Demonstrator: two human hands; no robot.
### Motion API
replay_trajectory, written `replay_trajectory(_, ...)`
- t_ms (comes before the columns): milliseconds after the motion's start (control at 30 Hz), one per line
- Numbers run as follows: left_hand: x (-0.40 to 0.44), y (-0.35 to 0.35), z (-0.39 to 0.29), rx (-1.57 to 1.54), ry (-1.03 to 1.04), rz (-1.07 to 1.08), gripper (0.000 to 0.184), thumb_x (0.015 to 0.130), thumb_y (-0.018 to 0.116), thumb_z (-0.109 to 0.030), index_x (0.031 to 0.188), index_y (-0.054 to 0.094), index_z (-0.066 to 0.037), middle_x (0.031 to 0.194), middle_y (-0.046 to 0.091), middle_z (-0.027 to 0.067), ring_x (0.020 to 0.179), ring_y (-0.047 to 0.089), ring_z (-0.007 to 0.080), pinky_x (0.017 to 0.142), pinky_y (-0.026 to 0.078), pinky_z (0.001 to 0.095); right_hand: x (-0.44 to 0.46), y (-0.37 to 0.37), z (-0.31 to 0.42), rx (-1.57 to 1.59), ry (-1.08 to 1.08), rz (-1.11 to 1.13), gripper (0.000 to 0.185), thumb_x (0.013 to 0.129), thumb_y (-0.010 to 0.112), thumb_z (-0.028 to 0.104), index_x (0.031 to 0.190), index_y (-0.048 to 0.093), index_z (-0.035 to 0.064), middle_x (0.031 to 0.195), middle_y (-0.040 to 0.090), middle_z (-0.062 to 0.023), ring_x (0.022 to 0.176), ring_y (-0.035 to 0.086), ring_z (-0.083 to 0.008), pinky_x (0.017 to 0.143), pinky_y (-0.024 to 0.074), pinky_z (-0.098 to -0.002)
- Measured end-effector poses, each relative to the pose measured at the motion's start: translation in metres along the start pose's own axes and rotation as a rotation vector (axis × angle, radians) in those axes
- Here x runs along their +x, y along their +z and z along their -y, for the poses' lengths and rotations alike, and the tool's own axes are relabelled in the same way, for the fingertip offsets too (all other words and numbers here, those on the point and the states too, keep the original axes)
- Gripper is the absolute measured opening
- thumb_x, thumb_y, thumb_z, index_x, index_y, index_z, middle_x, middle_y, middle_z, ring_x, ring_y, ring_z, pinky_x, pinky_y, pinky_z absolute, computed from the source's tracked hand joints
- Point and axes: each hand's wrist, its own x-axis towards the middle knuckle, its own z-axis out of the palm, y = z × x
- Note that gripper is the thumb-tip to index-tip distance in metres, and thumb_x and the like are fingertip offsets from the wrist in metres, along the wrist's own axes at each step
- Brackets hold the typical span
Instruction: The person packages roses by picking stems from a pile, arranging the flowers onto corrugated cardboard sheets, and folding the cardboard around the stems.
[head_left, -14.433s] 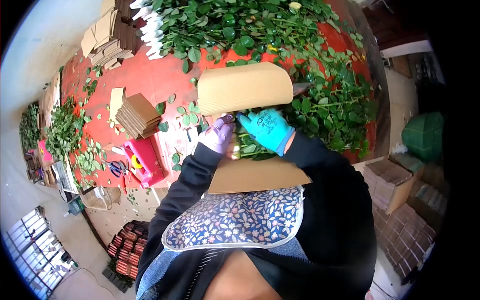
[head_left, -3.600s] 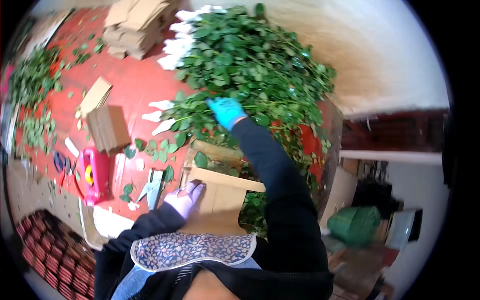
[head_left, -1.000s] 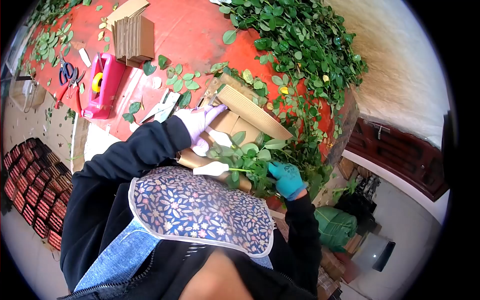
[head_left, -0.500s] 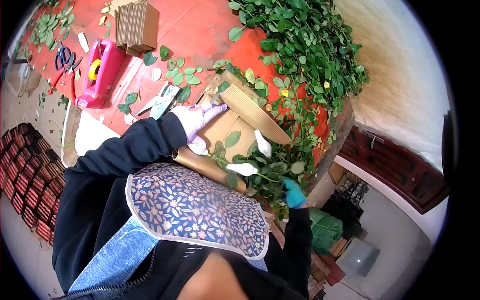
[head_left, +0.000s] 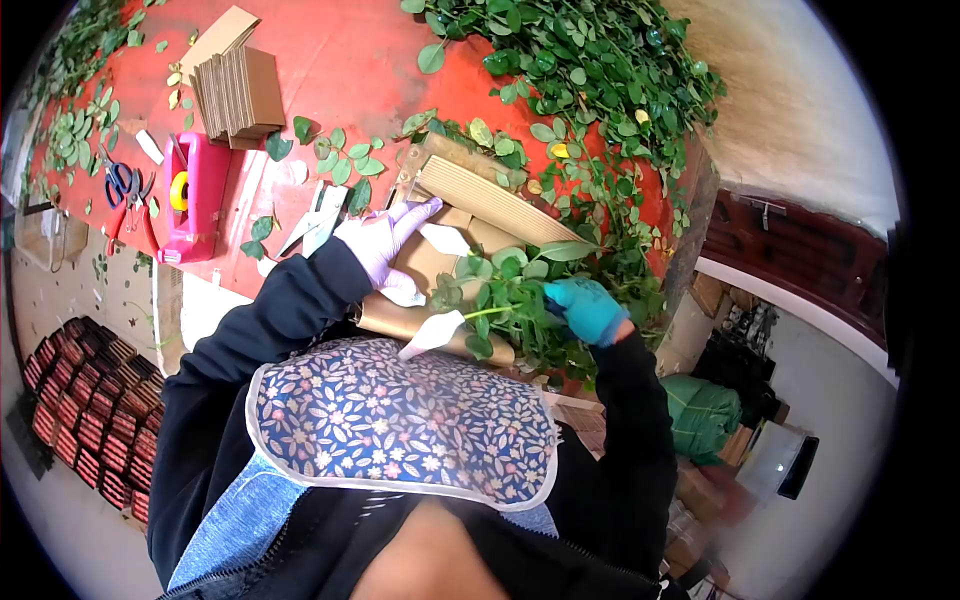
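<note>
My left hand [head_left: 382,245], in a lilac glove, lies with fingers stretched over the left side of a brown cardboard wrap [head_left: 428,262]. Its corrugated flap [head_left: 500,205] stands up along the far side. In a teal glove, my right hand [head_left: 588,310] is closed around the leafy stems [head_left: 515,308] of rose-like flowers. One white-covered flower head [head_left: 432,334] points left over the near rolled edge of the wrap. Another white-covered head [head_left: 443,238] lies inside, close to my left fingers. The right fingertips are partly hidden by leaves.
On the red table [head_left: 330,60] are a pink tape dispenser [head_left: 195,200], red-handled pruners [head_left: 130,215], dark-handled scissors [head_left: 118,185], a pale-handled blade tool [head_left: 318,215] and stacked cardboard pieces [head_left: 238,95]. A big pile of leafy stems [head_left: 590,80] covers the far right.
My right hand has moved up and left with the stems, bringing the flower heads further left over the wrap. My left hand stays on the cardboard. The whole view has shifted slightly.
</note>
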Motion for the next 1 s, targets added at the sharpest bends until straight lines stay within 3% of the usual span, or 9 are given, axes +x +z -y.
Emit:
replay_trajectory(167,-0.002,0.008,0.012,0.113,0.212,-0.127,0.093,0.062,0.088,-0.030,0.143,0.046,-0.018,0.137,0.042,0.0217,0.118,0.055,0.0392,0.096,0.049,0.0456,0.033,0.012,0.003,0.063,-0.082,0.248,0.040,0.070,0.074,0.012,0.107,0.064,0.0048,0.098,0.067,-0.0181,0.092,0.064,-0.0392,0.078,0.0513,-0.0443)
replay_trajectory(300,-0.013,0.012,0.002,0.113,0.072,-0.074,0.077,0.063,0.087,-0.027,0.134,0.057,-0.018,0.131,0.047,0.0215,0.117,0.057,0.0348,0.091,0.051,0.0446,0.034,0.018,-0.007,0.046,-0.100,0.271,0.061,0.068,0.075,0.009,0.127,0.060,0.0066,0.117,0.066,-0.0172,0.105,0.063,-0.0367,0.089,0.0509,-0.0420)
replay_trajectory(367,-0.013,0.014,0.007,0.308,0.149,-0.060,0.062,0.075,0.077,-0.035,0.133,0.057,-0.024,0.112,0.051,0.0120,0.093,0.063,0.0287,0.076,0.054,0.0392,0.033,0.022,-0.011,0.093,-0.036,0.322,0.067,0.068,0.075,0.009,0.133,0.058,0.0089,0.123,0.064,-0.0169,0.110,0.062,-0.0345,0.093,0.0501,-0.0409)
replay_trajectory(500,-0.010,0.024,0.018,0.400,0.304,-0.093,0.048,0.078,0.074,-0.034,0.123,0.065,-0.022,0.097,0.052,0.0090,0.083,0.063,0.0273,0.069,0.053,0.0380,0.027,0.047,-0.036,0.251,-0.025,0.232,0.065,0.071,0.073,0.009,0.134,0.058,0.0094,0.125,0.063,-0.0167,0.109,0.063,-0.0330,0.093,0.0503,-0.0390)
replay_trajectory(600,-0.006,0.033,0.036,0.237,0.327,-0.050,0.039,0.080,0.073,-0.026,0.118,0.068,-0.020,0.089,0.053,0.0091,0.082,0.063,0.0283,0.069,0.053,0.0376,0.015,0.039,-0.039,0.520,0.036,0.030,0.063,0.070,0.068,0.000,0.132,0.058,0.0048,0.113,0.067,-0.0193,0.098,0.068,-0.0304,0.082,0.0543,-0.0386)
replay_trajectory(633,-0.005,0.033,0.042,0.161,0.329,-0.013,0.037,0.081,0.073,-0.023,0.118,0.068,-0.020,0.088,0.054,0.0095,0.081,0.063,0.0290,0.069,0.052,0.0377,0.013,0.047,-0.050,0.330,-0.170,-0.169,0.063,0.069,0.068,-0.003,0.131,0.058,0.0042,0.110,0.067,-0.0192,0.095,0.069,-0.0296,0.079,0.0547,-0.0390)
replay_trajectory(700,-0.001,0.031,0.034,-0.059,0.434,-0.046,0.043,0.080,0.075,-0.023,0.122,0.065,-0.017,0.096,0.061,0.0122,0.079,0.064,0.0312,0.069,0.052,0.0399,0.005,0.012,-0.012,0.194,0.008,-0.252,0.049,0.070,0.068,-0.003,0.119,0.062,0.0022,0.094,0.068,-0.0170,0.086,0.066,-0.0336,0.072,0.0533,-0.0418)
replay_trajectory(767,-0.009,0.017,0.020,0.113,0.284,0.053,0.050,0.076,0.079,-0.012,0.123,0.063,-0.009,0.091,0.063,0.0116,0.077,0.065,0.0273,0.065,0.050,0.0386,0.007,0.019,-0.011,-0.006,0.015,-0.316,0.035,0.076,0.067,0.004,0.111,0.062,0.0031,0.085,0.067,-0.0149,0.081,0.066,-0.0349,0.068,0.0528,-0.0435)
replay_trajectory(1000,-0.014,0.018,0.007,0.264,0.390,-0.073,0.055,0.075,0.078,-0.025,0.125,0.060,-0.013,0.103,0.065,0.0075,0.078,0.066,0.0256,0.065,0.054,0.0354,0.024,0.057,0.007,-0.403,0.097,-0.287,0.026,0.094,0.051,0.015,0.117,0.063,0.0105,0.071,0.065,-0.0100,0.065,0.065,-0.0296,0.056,0.0495,-0.0448)
